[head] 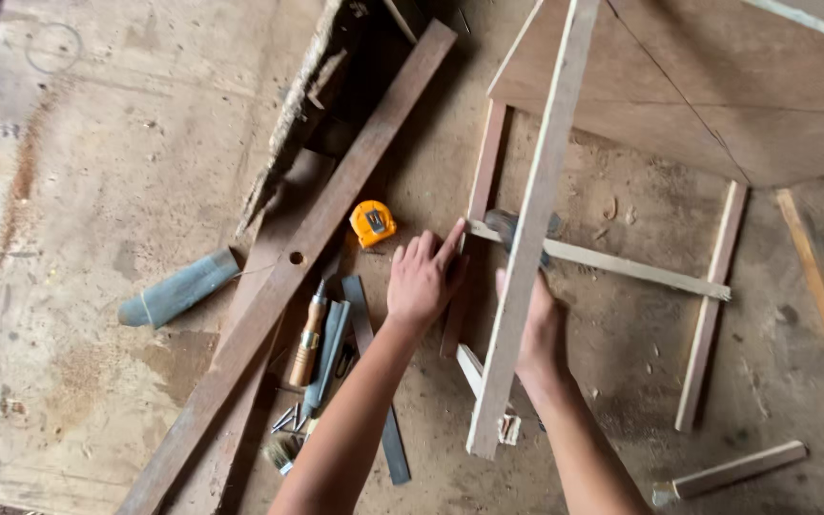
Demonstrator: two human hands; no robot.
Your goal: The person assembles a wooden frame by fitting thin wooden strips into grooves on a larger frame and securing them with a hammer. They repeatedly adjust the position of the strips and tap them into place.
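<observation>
To your left a yellow tape measure [372, 223] lies beside a long dark plank [298, 262] with a hole. Below it, a wooden-handled chisel [308, 339], a flat file [374, 381] and loose nails [287, 418]. A grey sharpening stone [178, 288] rests farther left; a short offcut [731, 471] lies lower right.

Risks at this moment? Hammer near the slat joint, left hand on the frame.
1. The left hand rests at the slat joint, close to the hammer head held by the right hand; a stray blow could likely hit its fingertips.
2. The upright slat partly hides the hammer, so aim may be poor.
3. Loose nails lie on the floor by the left forearm; easy to lean on.
</observation>
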